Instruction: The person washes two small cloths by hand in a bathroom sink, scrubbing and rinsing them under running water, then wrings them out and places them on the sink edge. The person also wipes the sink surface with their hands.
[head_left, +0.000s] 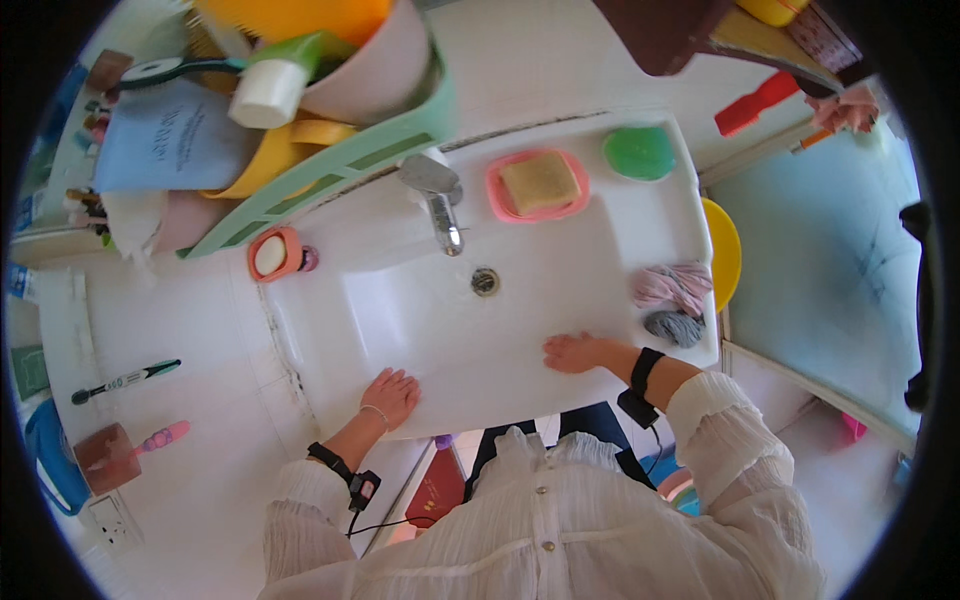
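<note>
Both hands rest on the front part of a white ceramic washbasin (450, 330). My left hand (391, 397) lies palm down near the front edge, fingers a little spread, with a thin bracelet at its wrist. To the right, my right hand (574, 353) lies flat with fingers extended towards the left. Neither hand holds anything. A chrome faucet (439, 195) stands at the back above the round drain (485, 281). Closest to the right hand are a grey scrubbing pad (675, 328), probably steel wool, and a twisted pink cloth (673, 287) on the basin's right ledge.
A tan soap bar (540, 182) in a pink dish and a green oval item (640, 153) sit on the back ledge. White soap (270, 256) lies in an orange dish at left. A green rack (390, 142) with cups overhangs the back left. A yellow basin (721, 255) stands beyond the right edge.
</note>
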